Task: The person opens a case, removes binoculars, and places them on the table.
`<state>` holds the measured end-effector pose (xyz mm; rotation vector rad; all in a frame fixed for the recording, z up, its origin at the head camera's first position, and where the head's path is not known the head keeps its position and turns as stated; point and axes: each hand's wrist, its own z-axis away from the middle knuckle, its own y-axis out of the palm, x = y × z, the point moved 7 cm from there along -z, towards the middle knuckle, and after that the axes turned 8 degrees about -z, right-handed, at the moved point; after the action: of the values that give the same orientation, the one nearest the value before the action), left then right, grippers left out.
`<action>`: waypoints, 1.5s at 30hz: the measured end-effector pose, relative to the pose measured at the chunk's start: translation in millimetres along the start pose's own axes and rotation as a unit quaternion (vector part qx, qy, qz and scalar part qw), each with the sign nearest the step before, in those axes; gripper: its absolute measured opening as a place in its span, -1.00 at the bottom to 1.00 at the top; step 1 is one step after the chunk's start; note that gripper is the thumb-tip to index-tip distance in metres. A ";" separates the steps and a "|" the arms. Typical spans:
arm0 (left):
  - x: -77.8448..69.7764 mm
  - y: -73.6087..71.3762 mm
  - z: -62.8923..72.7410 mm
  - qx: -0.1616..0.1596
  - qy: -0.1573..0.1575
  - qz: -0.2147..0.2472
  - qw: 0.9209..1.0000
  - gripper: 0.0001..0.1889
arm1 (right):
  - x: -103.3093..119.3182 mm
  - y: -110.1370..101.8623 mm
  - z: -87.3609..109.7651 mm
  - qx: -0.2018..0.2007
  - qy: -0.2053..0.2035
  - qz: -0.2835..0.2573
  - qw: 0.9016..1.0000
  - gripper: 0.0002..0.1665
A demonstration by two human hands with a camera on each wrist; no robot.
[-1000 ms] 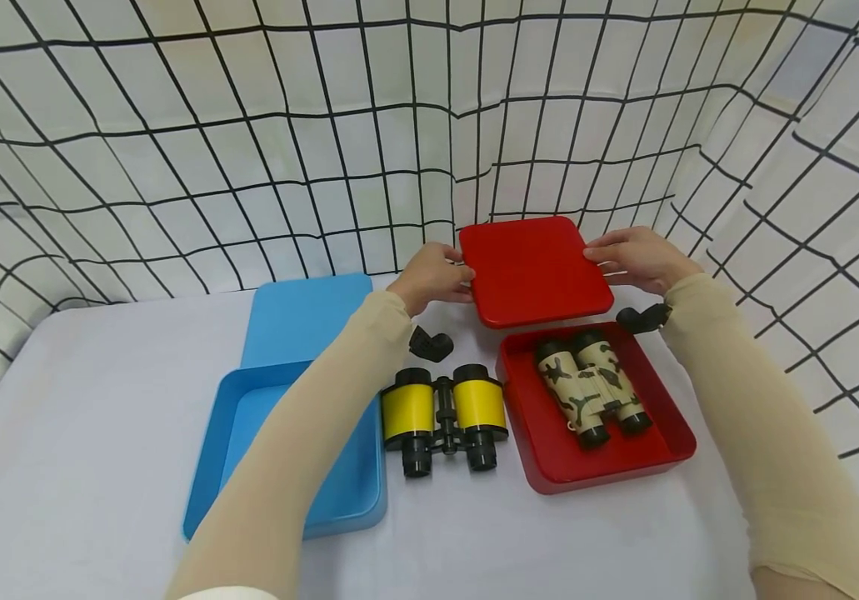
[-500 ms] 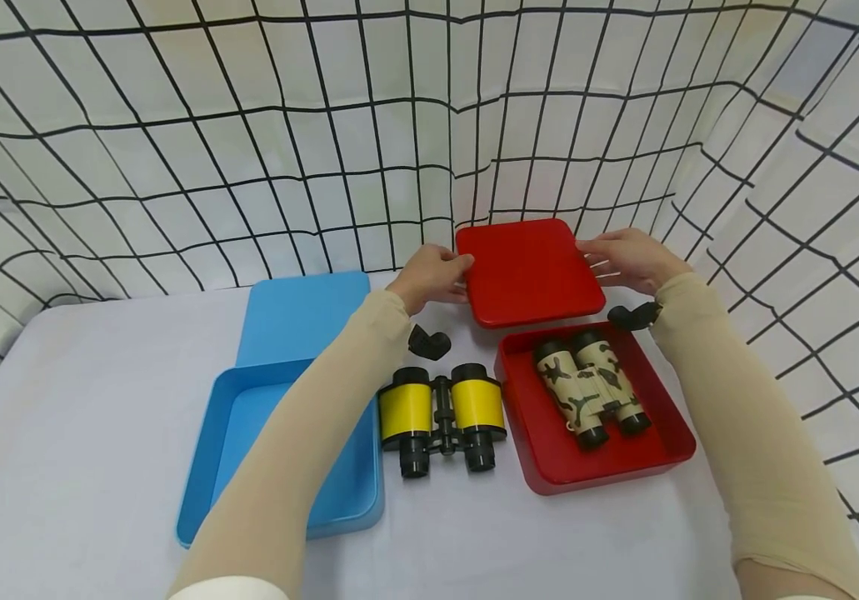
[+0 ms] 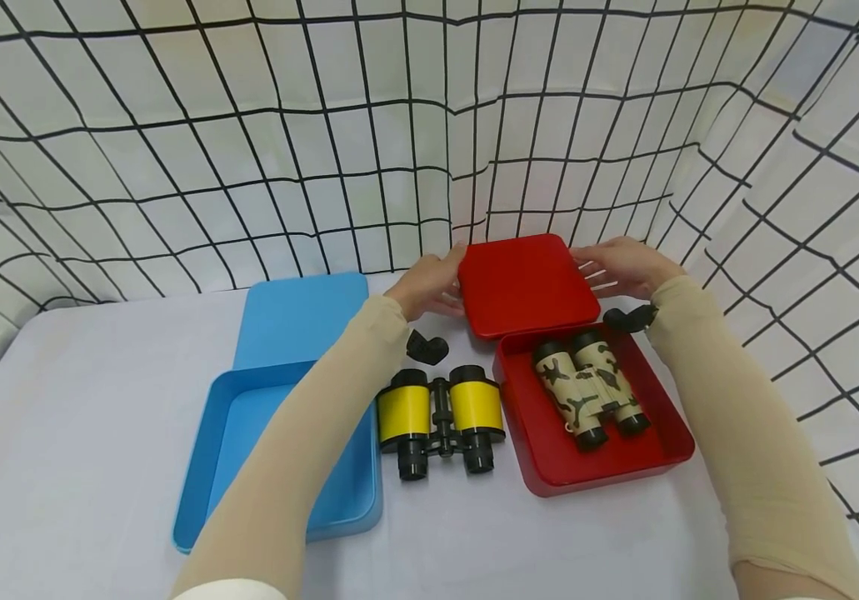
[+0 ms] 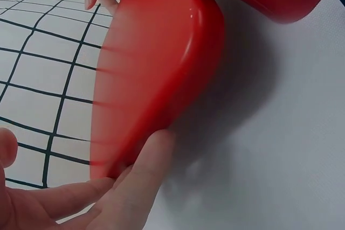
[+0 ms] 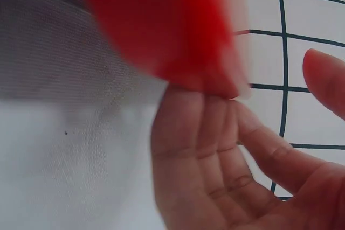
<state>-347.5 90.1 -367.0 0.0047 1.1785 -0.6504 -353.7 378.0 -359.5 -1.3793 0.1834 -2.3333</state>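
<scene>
A red lid [image 3: 525, 285] is at the back edge of a red box [image 3: 612, 477]. My left hand [image 3: 429, 279] touches the lid's left edge with extended fingers, its thumb apart from the lid in the left wrist view. At the opposite edge, the straight fingers of my right hand [image 5: 210, 154] press on the lid from the side, and that thumb also stands away. In the left wrist view the lid looks tilted and casts a shadow on the white cloth. Inside the box lie camouflage binoculars [image 3: 564, 383].
Yellow-and-black binoculars [image 3: 405, 412] stand between the red box and an open blue box [image 3: 249, 425], which my left forearm partly covers. Behind the blue box is a blue lid [image 3: 302, 312]. A white cloth wall with black grid lines [image 3: 354, 133] rises at the back and sides.
The red lid has come slightly nearer and to the left, toward the red box's back edge, with both hands moving along with it. The boxes and binoculars have stayed in place.
</scene>
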 end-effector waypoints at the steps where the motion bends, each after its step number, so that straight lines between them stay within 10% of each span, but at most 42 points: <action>1: 0.2 0.5 -0.4 0.002 0.001 0.001 1.000 -0.22 | -0.5 0.8 0.1 0.001 0.000 0.004 1.000 -0.19; 22: 8.7 8.2 -3.8 0.041 0.009 -0.005 0.999 -0.24 | -4.5 16.8 -2.1 0.013 0.016 0.068 0.998 -0.15; 45: 1.5 6.4 18.1 0.047 -0.025 -0.015 0.999 -0.12 | -15.8 20.5 1.2 0.066 0.034 -0.009 0.997 0.42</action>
<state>-328.7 88.7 -363.1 0.0497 1.1020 -0.7275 -340.1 366.3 -378.2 -1.2448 0.0356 -2.3618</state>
